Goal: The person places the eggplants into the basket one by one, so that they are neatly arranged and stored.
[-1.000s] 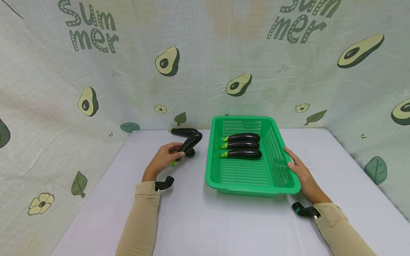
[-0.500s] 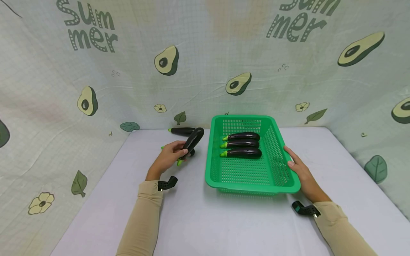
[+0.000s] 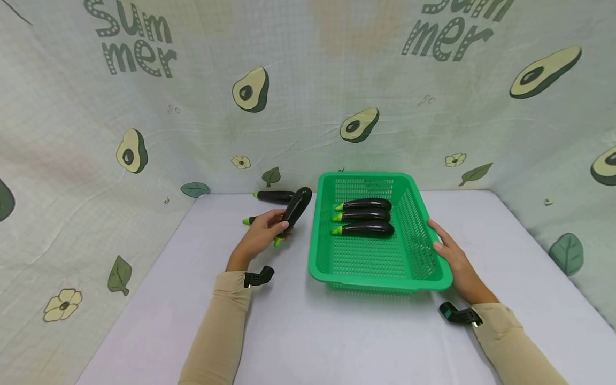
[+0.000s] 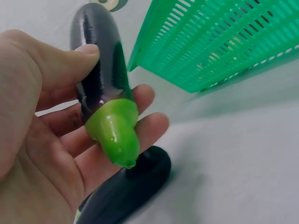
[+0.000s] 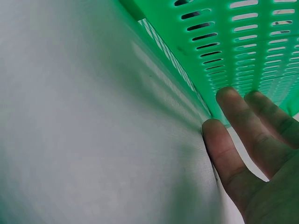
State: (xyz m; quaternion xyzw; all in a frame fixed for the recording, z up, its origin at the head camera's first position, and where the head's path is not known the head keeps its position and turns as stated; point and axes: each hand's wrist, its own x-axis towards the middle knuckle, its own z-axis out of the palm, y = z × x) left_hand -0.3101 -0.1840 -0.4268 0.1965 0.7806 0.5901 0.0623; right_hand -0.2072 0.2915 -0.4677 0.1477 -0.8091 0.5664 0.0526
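My left hand (image 3: 262,235) holds a dark purple eggplant (image 3: 298,206) between thumb and fingers. It tilts, with the green stem end (image 4: 117,133) toward the wrist. Beneath that hand lies a second eggplant (image 4: 126,193), mostly covered in the head view. A third eggplant (image 3: 274,197) rests behind, at the table's far edge. On the right, my right hand (image 3: 454,262) holds the side of a green plastic basket (image 3: 315,251), thumb at the rim and fingertips (image 5: 227,95) against the slotted outer wall. Inside the basket, three eggplants (image 3: 363,215) lie side by side, stems left.
A white cloth covers the table (image 3: 356,337). Behind it hangs a pale curtain (image 3: 298,64) printed with avocados, leaves and lettering. A black wrist camera (image 3: 260,276) sits at the left cuff and another black camera (image 3: 459,314) at the right.
The left hand has moved right and slightly away with its eggplant, closer to the basket. The stem of the eggplant beneath it has come into view. The right hand and basket stay put.
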